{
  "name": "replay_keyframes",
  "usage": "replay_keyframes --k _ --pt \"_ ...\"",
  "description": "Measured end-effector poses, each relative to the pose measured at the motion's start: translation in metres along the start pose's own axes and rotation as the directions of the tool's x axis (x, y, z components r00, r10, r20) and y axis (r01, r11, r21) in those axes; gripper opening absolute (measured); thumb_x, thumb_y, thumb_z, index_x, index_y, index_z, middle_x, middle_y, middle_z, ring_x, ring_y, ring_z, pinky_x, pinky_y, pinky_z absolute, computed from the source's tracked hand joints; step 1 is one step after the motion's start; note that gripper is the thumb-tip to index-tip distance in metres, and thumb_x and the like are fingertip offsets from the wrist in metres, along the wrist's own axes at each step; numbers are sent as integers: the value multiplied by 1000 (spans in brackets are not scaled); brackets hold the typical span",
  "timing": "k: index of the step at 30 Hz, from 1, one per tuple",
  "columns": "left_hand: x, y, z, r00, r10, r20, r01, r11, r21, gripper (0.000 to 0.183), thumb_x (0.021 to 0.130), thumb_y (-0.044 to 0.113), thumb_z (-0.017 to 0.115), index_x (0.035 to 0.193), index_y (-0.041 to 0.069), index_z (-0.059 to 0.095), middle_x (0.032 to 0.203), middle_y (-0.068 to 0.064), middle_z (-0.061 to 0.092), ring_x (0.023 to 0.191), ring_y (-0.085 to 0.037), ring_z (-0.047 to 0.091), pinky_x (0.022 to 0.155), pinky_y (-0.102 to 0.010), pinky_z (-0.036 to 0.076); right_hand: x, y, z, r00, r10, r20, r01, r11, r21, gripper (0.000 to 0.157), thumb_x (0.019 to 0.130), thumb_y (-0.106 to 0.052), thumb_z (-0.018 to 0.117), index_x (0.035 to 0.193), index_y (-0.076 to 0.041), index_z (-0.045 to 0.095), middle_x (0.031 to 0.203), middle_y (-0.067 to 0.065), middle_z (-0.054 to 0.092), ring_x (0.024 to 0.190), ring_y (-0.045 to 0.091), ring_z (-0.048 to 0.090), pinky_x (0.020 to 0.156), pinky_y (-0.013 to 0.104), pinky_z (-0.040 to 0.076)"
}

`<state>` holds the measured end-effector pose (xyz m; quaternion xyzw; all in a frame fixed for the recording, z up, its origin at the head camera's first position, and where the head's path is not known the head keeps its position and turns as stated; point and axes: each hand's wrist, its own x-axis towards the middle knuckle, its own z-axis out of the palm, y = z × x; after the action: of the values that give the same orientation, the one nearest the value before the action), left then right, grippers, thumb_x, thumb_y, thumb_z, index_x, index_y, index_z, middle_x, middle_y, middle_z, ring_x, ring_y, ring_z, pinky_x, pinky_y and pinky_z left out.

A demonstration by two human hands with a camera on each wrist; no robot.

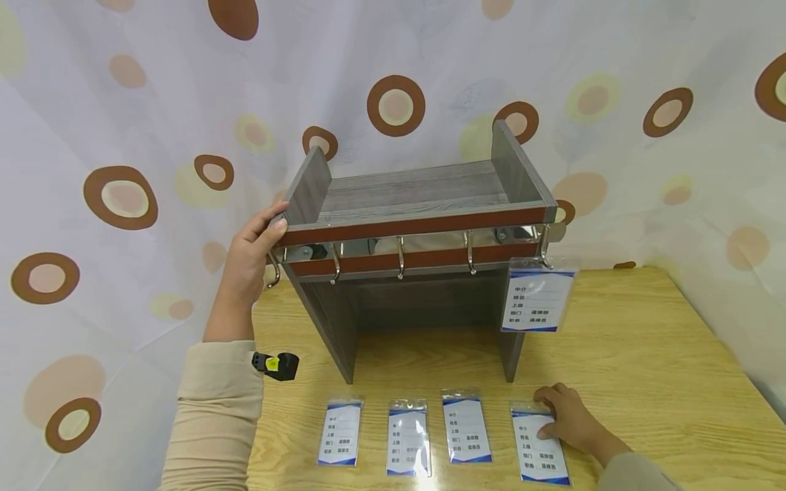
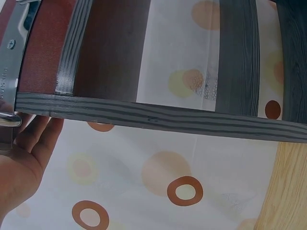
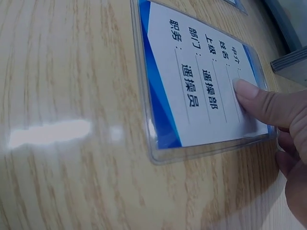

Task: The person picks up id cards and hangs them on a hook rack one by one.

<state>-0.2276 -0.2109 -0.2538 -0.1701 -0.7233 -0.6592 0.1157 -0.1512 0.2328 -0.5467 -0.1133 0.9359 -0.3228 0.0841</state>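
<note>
A grey wood-grain shelf rack with a row of metal hooks stands on the table. My left hand grips its upper left side panel, thumb on the front edge; the left wrist view shows the fingers against the panel's outer side. Down at the front right, my right hand pinches a clear-sleeved name badge near its top. In the right wrist view the thumb lies on the badge's printed face, with the other fingers curled at its edge. Another badge hangs from the rightmost hook.
Three more badges lie in a row before the rack: a left one, a middle one and a right one. The wooden table reaches a patterned cloth wall behind. An empty hook juts from the rack's middle.
</note>
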Motion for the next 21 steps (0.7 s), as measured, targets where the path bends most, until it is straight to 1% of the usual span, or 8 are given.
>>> replay_keyframes --k 3,7,11,17,21 --pt "0 -1 0 1000 0 4 0 1000 -2 42 91 14 41 129 -4 35 136 -13 26 123 -19 22 98 -33 19 1 0 0 1000 14 13 -14 1000 19 56 53 -25 77 101 -6 55 87 2 43 81 20 36 72 37 34" --pt "0 -1 0 1000 5 3 -5 1000 -9 41 91 14 41 128 -3 36 135 -13 27 123 -19 23 98 -34 19 3 0 -1 1000 4 14 -4 1000 16 56 51 -25 78 99 -6 55 84 2 42 79 21 36 69 36 33" --pt "0 -1 0 1000 7 -6 -7 1000 -13 39 91 15 42 127 -1 40 135 -13 27 123 -19 22 98 -34 17 5 -1 -2 1000 14 19 -14 1000 12 57 49 -22 79 98 -6 54 82 2 40 78 21 35 68 35 34" --pt "-1 -1 1 1000 8 -9 -8 1000 -10 39 91 14 42 127 -2 40 136 -14 27 124 -19 21 99 -34 16 6 -1 -2 1000 19 24 -20 1000 17 60 48 -20 79 97 -3 51 83 5 41 79 22 37 68 37 35" --pt "-1 -1 1 1000 11 -9 -11 1000 -11 39 91 14 43 126 -2 40 135 -14 27 124 -18 21 99 -34 16 8 -2 -2 998 45 31 -46 999 15 58 47 -20 79 95 -2 51 82 4 41 78 21 37 68 36 35"
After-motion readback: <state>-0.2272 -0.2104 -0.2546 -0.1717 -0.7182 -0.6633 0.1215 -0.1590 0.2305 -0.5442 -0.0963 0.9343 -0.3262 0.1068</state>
